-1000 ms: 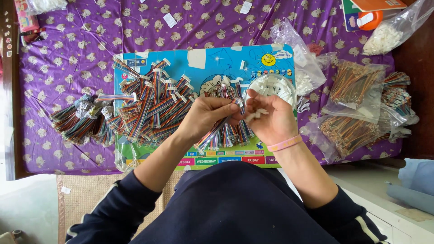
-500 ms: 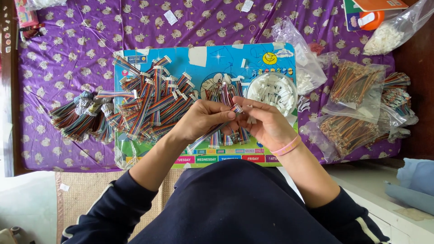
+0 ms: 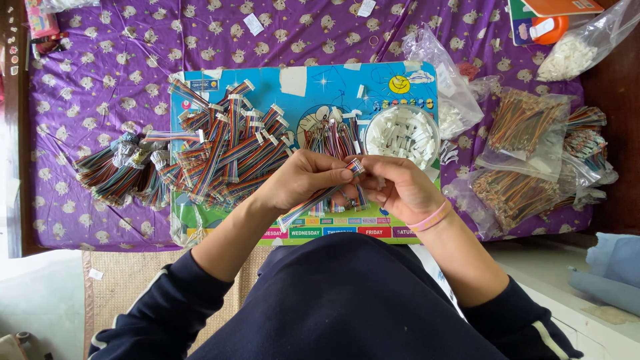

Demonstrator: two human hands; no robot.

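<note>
My left hand pinches a multicoloured ribbon cable near its end, the cable trailing down and left. My right hand, with a pink band on the wrist, meets it at the cable's tip, fingers closed around that end; whether a small white connector is between them is hidden. Both hands hover over a blue picture board. Just beyond my right hand stands a round bowl of white connectors. A heap of finished ribbon cables lies left of my left hand.
Bundles of coloured wires lie at the far left on the purple patterned cloth. Clear bags of wires sit at the right, a bag of white parts at the top right. A woven mat lies below.
My right hand came away from the bowl of connectors and moved down-left to meet my left hand at the cable's end. Both hands sit slightly nearer to me.
</note>
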